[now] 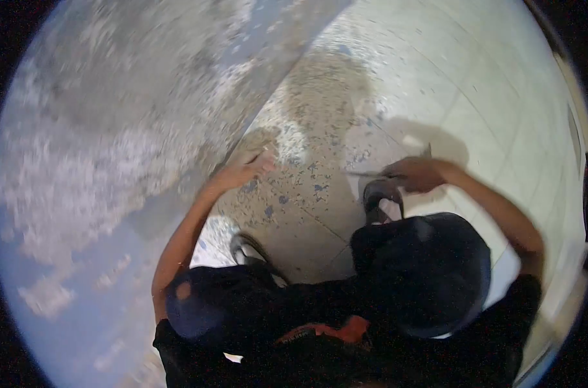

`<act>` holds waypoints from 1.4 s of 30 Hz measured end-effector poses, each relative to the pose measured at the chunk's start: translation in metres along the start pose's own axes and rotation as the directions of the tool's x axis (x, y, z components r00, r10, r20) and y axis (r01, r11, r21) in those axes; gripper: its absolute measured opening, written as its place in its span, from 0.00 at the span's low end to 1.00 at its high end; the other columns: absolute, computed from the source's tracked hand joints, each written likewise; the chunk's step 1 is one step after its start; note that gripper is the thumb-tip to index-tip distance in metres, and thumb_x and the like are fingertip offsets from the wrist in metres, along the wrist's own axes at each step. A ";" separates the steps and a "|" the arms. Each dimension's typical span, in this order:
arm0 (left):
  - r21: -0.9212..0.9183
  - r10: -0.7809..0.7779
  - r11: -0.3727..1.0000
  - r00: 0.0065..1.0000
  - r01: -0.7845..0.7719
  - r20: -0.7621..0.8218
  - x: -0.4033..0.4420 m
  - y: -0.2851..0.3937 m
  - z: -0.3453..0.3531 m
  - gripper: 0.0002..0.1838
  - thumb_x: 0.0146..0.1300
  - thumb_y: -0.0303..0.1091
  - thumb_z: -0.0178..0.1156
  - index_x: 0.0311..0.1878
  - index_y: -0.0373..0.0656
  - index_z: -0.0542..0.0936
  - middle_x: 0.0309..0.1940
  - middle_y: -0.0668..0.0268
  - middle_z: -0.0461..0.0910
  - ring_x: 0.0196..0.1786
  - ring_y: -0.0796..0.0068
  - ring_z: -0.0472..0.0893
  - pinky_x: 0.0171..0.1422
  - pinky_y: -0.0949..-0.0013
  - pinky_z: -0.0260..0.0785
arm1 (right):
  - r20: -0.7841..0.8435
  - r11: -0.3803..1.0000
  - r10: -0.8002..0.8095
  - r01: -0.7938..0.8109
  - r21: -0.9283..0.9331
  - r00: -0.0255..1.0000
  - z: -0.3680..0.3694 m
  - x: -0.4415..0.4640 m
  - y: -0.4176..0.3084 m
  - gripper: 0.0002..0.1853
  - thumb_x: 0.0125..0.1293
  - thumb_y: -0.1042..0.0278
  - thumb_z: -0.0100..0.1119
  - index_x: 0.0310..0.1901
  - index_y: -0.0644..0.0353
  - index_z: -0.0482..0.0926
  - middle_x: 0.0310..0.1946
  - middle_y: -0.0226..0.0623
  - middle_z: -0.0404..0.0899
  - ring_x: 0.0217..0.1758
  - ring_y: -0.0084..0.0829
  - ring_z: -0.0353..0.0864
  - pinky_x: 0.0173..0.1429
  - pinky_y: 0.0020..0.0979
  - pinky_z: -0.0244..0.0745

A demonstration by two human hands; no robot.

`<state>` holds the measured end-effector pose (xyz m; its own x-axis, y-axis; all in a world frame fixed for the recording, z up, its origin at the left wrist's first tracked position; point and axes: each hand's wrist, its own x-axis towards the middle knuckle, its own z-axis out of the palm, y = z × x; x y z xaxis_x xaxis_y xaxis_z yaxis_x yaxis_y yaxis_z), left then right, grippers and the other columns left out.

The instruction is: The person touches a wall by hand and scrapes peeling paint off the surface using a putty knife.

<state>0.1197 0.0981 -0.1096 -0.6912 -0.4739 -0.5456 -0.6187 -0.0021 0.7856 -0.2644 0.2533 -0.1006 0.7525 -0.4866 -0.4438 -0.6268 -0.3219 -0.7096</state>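
My left hand (250,167) is by the foot of the wall, low over the floor, its fingers apart and slightly blurred; no object shows in it. My right hand (418,174) is closed around a thin, dark, scraper-like tool (365,173), which points left above my shoe. The exact shape of the tool is unclear. Between my hands, paint flakes and dust (294,187) lie scattered over the tiles. The wall (113,168) on the left has peeling blue paint and rough grey and whitish patches.
Pale floor tiles (488,97) extend to the right and far side. My dark shoes (379,194) stand on the floor near the debris, below my bent knees (423,271). The wall meets the floor along a diagonal edge close to my left hand.
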 end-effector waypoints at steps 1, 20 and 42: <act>-0.188 -0.192 0.966 0.979 0.176 -0.070 -0.025 0.000 -0.002 0.23 0.68 0.48 0.47 0.48 0.33 0.74 0.36 0.56 0.78 0.37 0.72 0.79 0.40 0.69 0.72 | 0.139 0.954 0.142 -0.173 0.245 0.980 -0.015 0.043 -0.026 0.21 0.68 0.59 0.45 0.57 0.63 0.68 0.46 0.51 0.74 0.49 0.44 0.74 0.54 0.40 0.68; -0.445 -0.439 0.895 -0.124 0.024 -0.890 -0.193 -0.063 0.098 0.20 0.68 0.47 0.48 0.29 0.39 0.72 0.19 0.65 0.75 0.26 0.76 0.79 0.29 0.74 0.68 | -0.062 0.943 0.326 -0.330 -0.051 0.943 -0.188 0.203 0.043 0.30 0.55 0.40 0.59 0.21 0.66 0.80 0.16 0.38 0.78 0.12 0.25 0.73 0.18 0.28 0.71; -0.278 0.315 0.584 0.528 -0.762 -0.789 0.044 0.009 0.097 0.35 0.66 0.61 0.37 0.20 0.36 0.72 0.16 0.63 0.72 0.19 0.74 0.74 0.25 0.71 0.67 | -0.317 0.924 0.311 -0.363 -0.118 0.896 -0.122 0.072 0.019 0.14 0.53 0.54 0.62 0.31 0.55 0.84 0.31 0.41 0.82 0.34 0.40 0.80 0.37 0.38 0.74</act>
<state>0.0477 0.1628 -0.1551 -0.2654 -0.9454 0.1890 0.2691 0.1156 0.9562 -0.2465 0.1132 -0.0793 0.4150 -0.7934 -0.4453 -0.8763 -0.2169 -0.4302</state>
